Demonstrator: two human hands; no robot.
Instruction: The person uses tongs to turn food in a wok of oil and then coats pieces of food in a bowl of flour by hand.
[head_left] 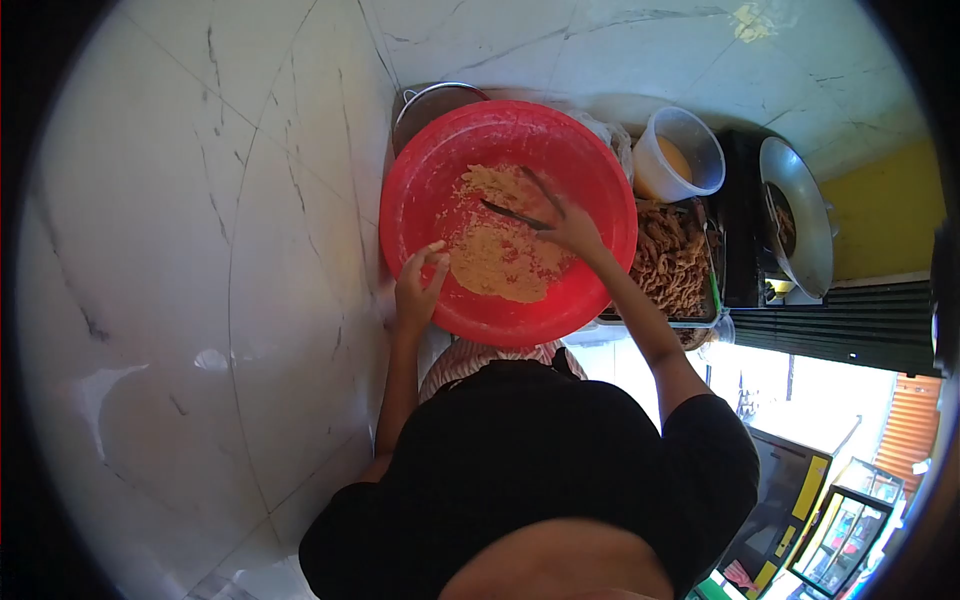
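A large red plastic basin [402, 215] stands in front of my body, its bottom strewn with orange-tan crumbly coating [500, 265]. My right hand [577, 232] reaches in from the right, closed round dark tongs [512, 214]. The tongs' two arms are spread apart over the crumbs, with nothing visible between their tips. At the basin's left rim is my left hand [420, 288], fingers curled and thumb and fingertips drawn together just inside the rim. I cannot tell what is pinched there.
Right of the basin, a tray of brown fried strips [672, 262] has a green-handled utensil [715, 285] along its side. Behind it stands a white tub [712, 165] with orange liquid. A metal wok [815, 220] sits farther right. Marbled tile walls [250, 200] close in the left and back.
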